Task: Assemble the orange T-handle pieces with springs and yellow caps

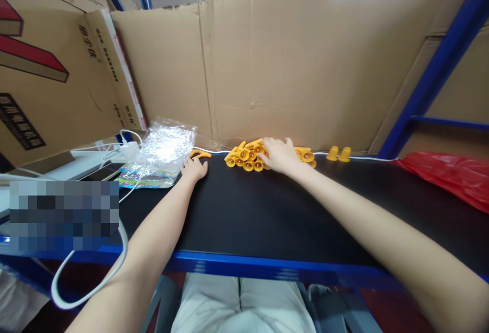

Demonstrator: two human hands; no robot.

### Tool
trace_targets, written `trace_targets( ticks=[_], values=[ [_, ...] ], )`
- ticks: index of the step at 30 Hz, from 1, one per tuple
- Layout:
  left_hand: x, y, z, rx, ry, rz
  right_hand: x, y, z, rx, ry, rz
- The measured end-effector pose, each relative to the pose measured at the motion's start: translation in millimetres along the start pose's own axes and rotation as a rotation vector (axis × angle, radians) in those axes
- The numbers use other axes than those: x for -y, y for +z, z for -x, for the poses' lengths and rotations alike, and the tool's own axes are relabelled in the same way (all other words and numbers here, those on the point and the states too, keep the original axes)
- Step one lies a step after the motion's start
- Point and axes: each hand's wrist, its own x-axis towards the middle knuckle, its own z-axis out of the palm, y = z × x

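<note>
Several yellow cone-shaped pieces with flared open ends and short stems [248, 157] lie stacked in a pile against the back cardboard. Over the pile's right half rests my right hand [280, 155], thumb spread from the fingers, touching the pieces; no piece is lifted. My left hand [194, 168] lies on the black tabletop with its fingers stretched out. Just beyond its fingertips is a curved yellow piece [200, 154], perhaps touched by them. Two yellow cups [338, 154] stand upside down to the right of the pile.
Clear plastic bags [167, 142] lie on a colourful packet at left, beside a white charger [130, 152] and cables. A white cable loop [124, 241] crosses over my left forearm. A red plastic bag [451, 175] lies at right. Tall cardboard [290, 68] closes the back; a blue rail edges the front.
</note>
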Motion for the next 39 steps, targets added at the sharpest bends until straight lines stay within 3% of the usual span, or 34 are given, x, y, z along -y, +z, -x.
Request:
trace_targets(
  ticks=[5, 9, 14, 20, 29, 35, 39],
  values=[
    [-1.6, -2.8, 0.5, -0.005, 0.002, -0.039, -35.2, -7.2, 21.3, -0.086, 0.053, -0.024],
    [-5.2, -4.3, 1.7, 0.012, 0.074, -0.096, -68.4, -1.0, 39.5, -0.156, 0.164, -0.088],
    [-6.5, -1.2, -1.3, 0.025, 0.172, -0.155, -90.7, 11.2, 49.7, -0.118, 0.272, -0.127],
    [-14.8, -3.4, 3.5, 0.055, 0.29, -0.22, -82.6, 12.4, 49.5, -0.057, 0.258, -0.135],
    [-31.3, -11.9, 19.4, 0.134, 0.356, -0.199, -64.6, 5.0, 51.6, -0.02, 0.208, -0.15],
    [-34.6, -20.9, 29.6, 0.047, 0.424, -0.208, -63.6, 4.7, 52.5, 0.027, 0.244, -0.164],
    [-42.0, -26.0, 37.9, 0.049, 0.536, -0.101, -64.1, 4.2, 52.6, 0.043, 0.255, -0.179]
  ],
)
